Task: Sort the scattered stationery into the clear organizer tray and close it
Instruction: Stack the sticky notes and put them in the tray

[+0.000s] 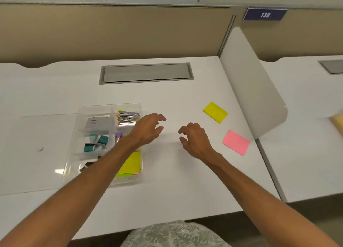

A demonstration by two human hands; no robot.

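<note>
The clear organizer tray [81, 111] lies on the white desk, left of centre, with its clear lid [37, 154] flat beside it on the left. Its compartments hold staplers [128, 116], a white box [96, 122], teal stamps [96, 142], a purple-capped item [118, 135], dark small clips [86, 167] and yellow sticky notes [130, 163]. My left hand [148, 129] hovers over the tray's right edge, fingers spread, holding nothing. My right hand [194, 139] hovers over bare desk, fingers curled apart and empty. A yellow sticky pad [215, 112] and a pink sticky pad [236, 142] lie to the right of it.
A grey cable hatch [146, 73] sits in the desk near the back. A white divider panel [254, 87] borders the desk on the right, close to both loose pads. A beige partition stands behind. A small dark scrap [40, 149] lies at the far left.
</note>
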